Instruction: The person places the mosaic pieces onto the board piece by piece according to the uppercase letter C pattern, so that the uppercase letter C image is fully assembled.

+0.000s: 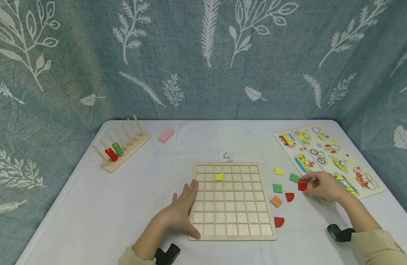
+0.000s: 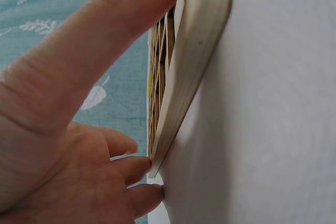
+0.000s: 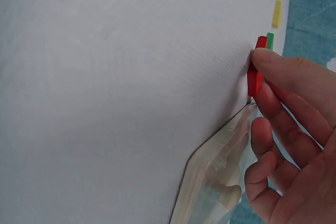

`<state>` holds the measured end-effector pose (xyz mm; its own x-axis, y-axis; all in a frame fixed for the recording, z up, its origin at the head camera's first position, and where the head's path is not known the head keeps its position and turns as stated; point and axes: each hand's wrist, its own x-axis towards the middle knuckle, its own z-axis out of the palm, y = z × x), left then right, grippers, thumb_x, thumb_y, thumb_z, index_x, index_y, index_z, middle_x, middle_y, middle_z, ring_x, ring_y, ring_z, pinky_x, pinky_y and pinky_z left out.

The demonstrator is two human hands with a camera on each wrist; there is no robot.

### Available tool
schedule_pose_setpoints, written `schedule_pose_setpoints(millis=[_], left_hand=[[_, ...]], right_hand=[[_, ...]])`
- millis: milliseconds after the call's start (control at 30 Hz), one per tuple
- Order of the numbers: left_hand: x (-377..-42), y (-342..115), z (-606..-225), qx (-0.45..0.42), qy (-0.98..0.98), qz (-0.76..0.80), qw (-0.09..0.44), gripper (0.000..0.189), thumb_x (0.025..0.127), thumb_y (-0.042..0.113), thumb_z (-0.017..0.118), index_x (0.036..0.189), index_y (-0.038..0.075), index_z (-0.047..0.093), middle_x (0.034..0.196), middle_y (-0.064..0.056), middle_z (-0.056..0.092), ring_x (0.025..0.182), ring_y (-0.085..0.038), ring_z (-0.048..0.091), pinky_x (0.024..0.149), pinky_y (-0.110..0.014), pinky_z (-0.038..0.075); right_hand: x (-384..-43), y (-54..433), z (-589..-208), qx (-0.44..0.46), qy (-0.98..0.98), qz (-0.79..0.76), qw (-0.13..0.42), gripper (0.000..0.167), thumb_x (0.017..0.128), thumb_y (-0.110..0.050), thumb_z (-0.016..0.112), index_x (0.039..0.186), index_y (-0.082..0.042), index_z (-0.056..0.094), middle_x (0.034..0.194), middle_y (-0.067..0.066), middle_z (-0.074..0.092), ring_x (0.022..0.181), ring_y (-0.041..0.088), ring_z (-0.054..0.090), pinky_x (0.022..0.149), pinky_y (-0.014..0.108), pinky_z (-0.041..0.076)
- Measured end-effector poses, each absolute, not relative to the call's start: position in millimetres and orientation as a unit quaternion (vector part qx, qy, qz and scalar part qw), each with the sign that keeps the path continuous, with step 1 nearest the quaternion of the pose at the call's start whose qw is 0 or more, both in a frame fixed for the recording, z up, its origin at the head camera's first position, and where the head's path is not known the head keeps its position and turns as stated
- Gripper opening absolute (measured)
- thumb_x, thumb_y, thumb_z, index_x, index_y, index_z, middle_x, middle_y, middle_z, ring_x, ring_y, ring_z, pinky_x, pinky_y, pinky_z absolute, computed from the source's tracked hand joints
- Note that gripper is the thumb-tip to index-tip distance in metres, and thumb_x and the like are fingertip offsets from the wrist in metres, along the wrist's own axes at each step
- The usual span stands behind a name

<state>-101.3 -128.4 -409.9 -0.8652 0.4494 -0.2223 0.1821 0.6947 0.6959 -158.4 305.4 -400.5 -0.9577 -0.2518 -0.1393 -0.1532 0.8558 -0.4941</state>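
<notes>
A white-covered table (image 1: 90, 206) fills the near part of the scene, with a gridded wooden board (image 1: 236, 206) in its near middle. A picture puzzle (image 1: 327, 169) lies to the right and farther off. The left forearm reaches from the near side, and the left hand (image 1: 181, 211) is flat and ungrasping along the board's left edge: fingers straight, pointing far, thumb stretched out to the near left corner. The right forearm slants in from the near right, angled far and left, and the right hand (image 1: 324, 187) bends down beside the puzzle, thumb and forefinger pinching a red piece (image 1: 302, 186), the other fingers curled. That piece is right of the board, near a green square (image 1: 294, 177). One yellow piece (image 1: 219, 177) sits in the board's far left part.
</notes>
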Motion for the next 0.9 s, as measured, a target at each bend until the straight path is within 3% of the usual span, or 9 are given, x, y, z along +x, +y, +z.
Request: schedule_pose_setpoints(millis=[900], left_hand=[[-102.3,-130.8,-408.0,0.178,0.904,0.339,0.190,0.141,0.038,0.027,0.092,0.145,-0.002,0.006,0.151,-0.015,0.000,0.137,-0.036,-0.004,0.102,-0.063,-0.002]], right_hand=[[-159.6,299.3,-395.6,-0.096,0.960,-0.245,0.093,0.032,0.072,-0.012,0.073,0.102,-0.002,0.067,0.070,0.003,0.045,0.065,0.018,0.041,0.052,0.028,0.031]])
